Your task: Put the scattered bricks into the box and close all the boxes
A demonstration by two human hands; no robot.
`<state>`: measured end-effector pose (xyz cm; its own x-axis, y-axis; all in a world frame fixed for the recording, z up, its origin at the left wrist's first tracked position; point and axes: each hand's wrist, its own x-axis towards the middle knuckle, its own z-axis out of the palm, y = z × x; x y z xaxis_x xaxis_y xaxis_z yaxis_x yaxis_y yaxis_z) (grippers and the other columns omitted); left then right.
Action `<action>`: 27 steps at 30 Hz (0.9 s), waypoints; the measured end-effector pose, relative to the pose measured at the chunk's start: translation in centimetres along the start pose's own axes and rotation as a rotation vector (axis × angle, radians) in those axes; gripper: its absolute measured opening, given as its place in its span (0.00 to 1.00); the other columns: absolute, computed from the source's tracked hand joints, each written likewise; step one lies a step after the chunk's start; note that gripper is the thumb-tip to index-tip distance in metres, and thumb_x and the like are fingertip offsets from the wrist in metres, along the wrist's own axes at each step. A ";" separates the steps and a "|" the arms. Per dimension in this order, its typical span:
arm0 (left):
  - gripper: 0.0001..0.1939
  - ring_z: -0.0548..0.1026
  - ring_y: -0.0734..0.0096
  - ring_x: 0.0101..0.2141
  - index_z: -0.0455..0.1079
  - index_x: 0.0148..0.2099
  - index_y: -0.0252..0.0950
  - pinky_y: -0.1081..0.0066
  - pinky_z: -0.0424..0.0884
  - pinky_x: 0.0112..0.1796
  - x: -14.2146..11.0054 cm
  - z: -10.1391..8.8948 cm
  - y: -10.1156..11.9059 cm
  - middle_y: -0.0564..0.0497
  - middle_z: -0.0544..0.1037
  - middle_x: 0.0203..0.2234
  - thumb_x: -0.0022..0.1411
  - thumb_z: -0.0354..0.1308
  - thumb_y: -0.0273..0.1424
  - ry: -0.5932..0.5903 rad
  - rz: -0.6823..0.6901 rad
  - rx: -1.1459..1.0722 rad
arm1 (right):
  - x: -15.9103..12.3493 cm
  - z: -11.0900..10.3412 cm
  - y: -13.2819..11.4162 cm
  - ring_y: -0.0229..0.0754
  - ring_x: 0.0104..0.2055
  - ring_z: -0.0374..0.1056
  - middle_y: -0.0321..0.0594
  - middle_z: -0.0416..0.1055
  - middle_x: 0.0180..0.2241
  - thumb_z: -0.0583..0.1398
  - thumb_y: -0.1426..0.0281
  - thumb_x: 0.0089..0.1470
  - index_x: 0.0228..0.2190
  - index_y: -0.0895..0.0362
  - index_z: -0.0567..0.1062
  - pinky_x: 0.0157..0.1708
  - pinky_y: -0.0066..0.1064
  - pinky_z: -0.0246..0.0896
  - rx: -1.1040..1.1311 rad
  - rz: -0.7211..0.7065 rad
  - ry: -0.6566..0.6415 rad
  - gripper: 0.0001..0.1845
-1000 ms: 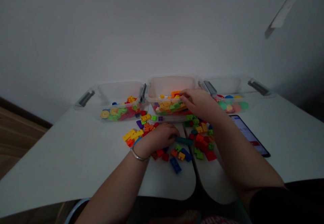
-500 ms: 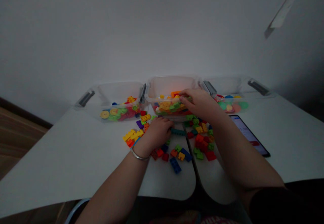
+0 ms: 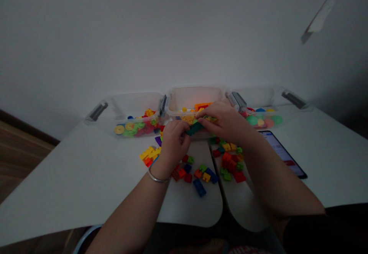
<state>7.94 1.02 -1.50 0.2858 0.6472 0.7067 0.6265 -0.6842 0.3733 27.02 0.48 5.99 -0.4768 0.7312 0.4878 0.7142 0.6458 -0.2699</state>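
Observation:
A long teal building brick [image 3: 195, 128] is held up in front of the middle clear box [image 3: 196, 89]. My left hand [image 3: 174, 141] pinches its left end between thumb and fingers. At the brick's right end, my right hand [image 3: 225, 122] closes its thumb and fingertips on it, partly over the box's front rim. Inside that box lie yellow, green and orange bricks, some hidden behind my right hand. Below the hands, loose bricks are spread on the table, among them a blue brick [image 3: 199, 188], a yellow brick [image 3: 151, 153] and red bricks [image 3: 229, 162].
To the left stands a clear box [image 3: 135, 97] with colourful pieces. Another clear box [image 3: 255, 93] on the right holds round pieces. A phone [image 3: 283, 153] lies by my right forearm. A dark gap [image 3: 220, 192] runs between two white tabletops [image 3: 189, 212].
My left hand has lifted the teal brick off the table up to the middle box. My right hand has moved slightly out of the box and met the brick's right end.

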 end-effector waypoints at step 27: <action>0.14 0.73 0.65 0.37 0.69 0.46 0.36 0.63 0.69 0.41 -0.6 0.3 -0.4 0.48 0.76 0.33 0.60 0.50 0.22 -0.022 0.024 -0.073 | 0.1 -0.3 4.6 0.47 0.43 0.73 0.43 0.78 0.40 0.58 0.72 0.55 0.38 0.53 0.81 0.44 0.42 0.68 -0.041 0.159 0.258 0.12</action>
<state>7.73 0.97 -2.24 0.3169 0.6370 0.7027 0.5652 -0.7218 0.3994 30.40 3.45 5.04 -0.2156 0.7388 0.6385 0.7922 0.5146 -0.3281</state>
